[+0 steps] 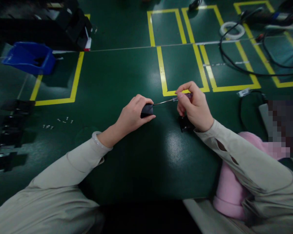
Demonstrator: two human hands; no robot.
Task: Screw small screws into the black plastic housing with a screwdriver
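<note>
My left hand (136,112) is closed around a small black block-shaped part (146,110), held between thumb and fingers over the green tabletop (122,78). A screwdriver (174,99) with a clear handle is gripped in the fingers of my right hand (194,105). Its thin metal shaft points left, and the tip meets the right side of the black part; whether it sits in a screw cannot be made out. Just below my right hand lies another small black part (185,124), partly covered by the hand.
Several small screws (63,120) lie scattered to the left. Beyond them stand a row of black parts (11,126) and a blue bin (30,58). Yellow tape (164,78) marks out rectangles. At right are a white tape ring (231,31), black cables (234,66) and a pink sleeve (230,195).
</note>
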